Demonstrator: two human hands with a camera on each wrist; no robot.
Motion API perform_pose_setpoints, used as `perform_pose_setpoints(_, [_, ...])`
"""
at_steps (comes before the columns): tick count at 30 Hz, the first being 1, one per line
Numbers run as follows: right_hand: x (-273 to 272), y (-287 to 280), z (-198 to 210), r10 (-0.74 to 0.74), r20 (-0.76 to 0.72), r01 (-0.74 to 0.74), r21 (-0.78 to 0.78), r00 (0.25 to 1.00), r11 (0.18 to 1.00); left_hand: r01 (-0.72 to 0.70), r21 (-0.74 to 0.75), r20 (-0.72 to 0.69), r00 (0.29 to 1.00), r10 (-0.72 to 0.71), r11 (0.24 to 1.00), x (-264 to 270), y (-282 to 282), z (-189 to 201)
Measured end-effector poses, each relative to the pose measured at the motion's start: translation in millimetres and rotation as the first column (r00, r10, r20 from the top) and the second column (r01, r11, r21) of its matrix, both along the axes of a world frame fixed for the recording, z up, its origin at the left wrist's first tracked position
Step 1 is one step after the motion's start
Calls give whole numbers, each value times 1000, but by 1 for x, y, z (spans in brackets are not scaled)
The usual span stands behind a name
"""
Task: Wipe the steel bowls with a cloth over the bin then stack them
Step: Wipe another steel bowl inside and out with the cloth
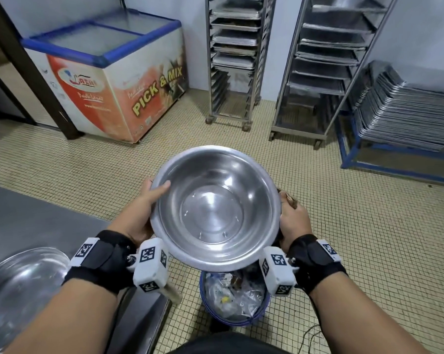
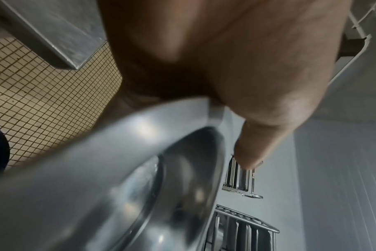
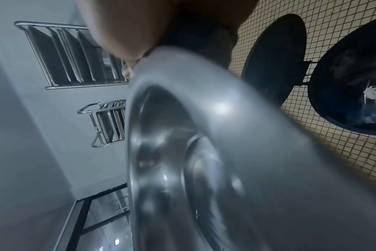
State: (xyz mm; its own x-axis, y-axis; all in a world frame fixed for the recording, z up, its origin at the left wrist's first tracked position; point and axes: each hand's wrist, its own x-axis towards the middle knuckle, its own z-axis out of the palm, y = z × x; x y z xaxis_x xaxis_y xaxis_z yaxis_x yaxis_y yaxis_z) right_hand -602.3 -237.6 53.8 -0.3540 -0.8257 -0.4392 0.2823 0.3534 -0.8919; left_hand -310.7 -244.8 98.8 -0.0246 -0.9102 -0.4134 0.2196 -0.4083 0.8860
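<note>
I hold a steel bowl [image 1: 215, 208] mouth up and tilted towards me, right above the blue bin [image 1: 264, 302]. My left hand [image 1: 149, 200] grips its left rim, thumb lying inside the bowl [image 2: 118, 169] and fingers underneath. My right hand [image 1: 292, 221] grips the right rim, and a brownish cloth [image 1: 289, 199] pokes out between that hand and the bowl's outer wall. In the right wrist view the thumb [image 3: 131, 42] sits on the rim of the bowl [image 3: 225, 152]. A second steel bowl [image 1: 19, 290] rests on the steel table [image 1: 36, 218] at lower left.
The bin [image 3: 350, 84] holds plastic waste, its lid [image 3: 275, 68] swung open behind it. A chest freezer [image 1: 113, 80] stands far left, two tray racks [image 1: 236, 60] at the back, and a stack of trays [image 1: 407, 116] far right. Tiled floor lies between.
</note>
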Motion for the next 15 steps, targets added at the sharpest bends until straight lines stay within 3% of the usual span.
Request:
perform_pose_setpoints(5, [-3, -4, 3, -28, -31, 28, 5, 999, 1000, -37, 4, 82, 996, 36, 999, -10, 2, 1])
perform_pose_setpoints(10, [-5, -2, 2, -76, -24, 76, 2, 997, 997, -162, -37, -98, 983, 157, 986, -22, 12, 3])
perform_pose_setpoints(15, [-6, 0, 5, -81, -77, 80, -15, 994, 997, -121, -58, -42, 992, 119, 991, -24, 14, 5])
